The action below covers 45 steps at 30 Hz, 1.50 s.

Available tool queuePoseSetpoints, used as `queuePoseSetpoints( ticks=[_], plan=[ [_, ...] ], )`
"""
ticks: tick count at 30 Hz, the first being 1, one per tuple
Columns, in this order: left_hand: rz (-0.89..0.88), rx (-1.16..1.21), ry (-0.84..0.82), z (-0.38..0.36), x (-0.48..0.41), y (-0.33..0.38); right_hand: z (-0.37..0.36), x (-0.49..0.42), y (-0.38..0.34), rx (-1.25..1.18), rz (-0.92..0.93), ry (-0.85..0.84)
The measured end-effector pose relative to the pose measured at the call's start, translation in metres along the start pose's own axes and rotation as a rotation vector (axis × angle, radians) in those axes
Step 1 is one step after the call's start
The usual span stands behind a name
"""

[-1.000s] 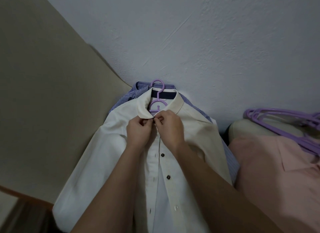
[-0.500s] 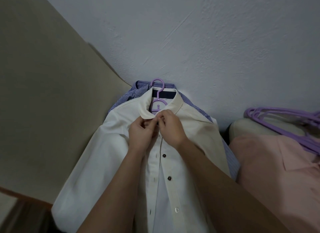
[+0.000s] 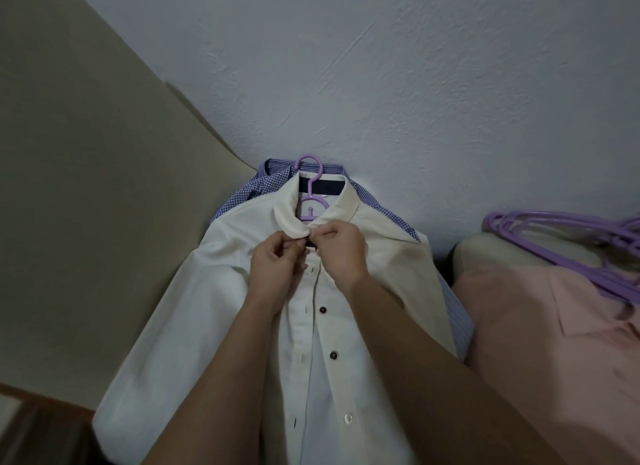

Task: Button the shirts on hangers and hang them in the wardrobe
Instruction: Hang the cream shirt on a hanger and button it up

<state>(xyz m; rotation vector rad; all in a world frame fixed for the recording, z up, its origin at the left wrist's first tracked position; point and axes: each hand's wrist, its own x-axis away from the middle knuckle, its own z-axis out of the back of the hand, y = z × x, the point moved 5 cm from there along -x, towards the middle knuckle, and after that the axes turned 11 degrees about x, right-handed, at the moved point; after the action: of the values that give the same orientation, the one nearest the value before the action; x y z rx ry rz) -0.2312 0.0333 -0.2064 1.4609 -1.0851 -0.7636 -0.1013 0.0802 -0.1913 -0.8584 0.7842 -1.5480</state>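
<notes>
A cream shirt (image 3: 221,291) lies on a purple hanger (image 3: 309,201), on top of a blue checked shirt (image 3: 256,187), against a beige cushion. My left hand (image 3: 275,270) pinches the left collar front of the cream shirt just under the collar. My right hand (image 3: 341,250) pinches the right collar front, and the two sets of fingertips meet at the top button. Below my hands the placket hangs apart, with dark buttons (image 3: 322,309) on the right edge.
A pink shirt (image 3: 554,343) lies to the right with a bundle of purple hangers (image 3: 568,243) on it. A beige cushion (image 3: 86,222) slopes up at the left, and a white wall (image 3: 381,84) stands behind. A wooden edge (image 3: 41,395) shows at the bottom left.
Both hands stay at the collar; the fingertips have shifted slightly while working the top button, and the collar fronts are drawn closer together.
</notes>
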Motion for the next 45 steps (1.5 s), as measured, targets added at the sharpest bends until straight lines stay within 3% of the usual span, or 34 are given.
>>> queuePoseSetpoints(
  ticks=[3,7,15,19,22,30,33,37,40,45],
  plan=[
    [0.017,0.069,0.016,0.000,-0.001,0.001,0.006,0.005,-0.003,0.003,0.112,-0.026],
    [0.044,0.088,0.104,0.002,-0.002,0.001,0.008,0.009,0.010,-0.004,0.042,-0.003],
    [-0.068,-0.269,0.271,0.011,0.028,0.003,0.012,0.035,0.017,0.165,0.126,0.035],
    [-0.102,-0.389,0.183,0.005,0.045,-0.003,0.003,0.041,0.030,0.267,0.051,0.003],
    [-0.093,-0.532,0.071,0.004,0.043,-0.010,-0.001,0.044,0.037,0.213,0.016,0.002],
    [-0.140,-0.808,-0.039,-0.004,0.038,0.003,-0.001,0.046,0.052,-0.027,-0.077,-0.045],
    [-0.133,-0.930,-0.004,-0.003,0.036,0.011,-0.004,0.046,0.054,-0.078,-0.090,-0.087],
    [-0.063,-0.713,0.150,0.016,0.032,0.012,-0.005,0.047,0.057,-0.116,-0.087,-0.081],
    [-0.015,-0.505,0.145,0.024,0.034,0.004,-0.006,0.047,0.054,-0.147,-0.088,-0.102],
    [-0.030,-0.413,0.181,0.017,0.044,-0.008,-0.010,0.046,0.046,-0.043,-0.110,-0.106]
  ],
)
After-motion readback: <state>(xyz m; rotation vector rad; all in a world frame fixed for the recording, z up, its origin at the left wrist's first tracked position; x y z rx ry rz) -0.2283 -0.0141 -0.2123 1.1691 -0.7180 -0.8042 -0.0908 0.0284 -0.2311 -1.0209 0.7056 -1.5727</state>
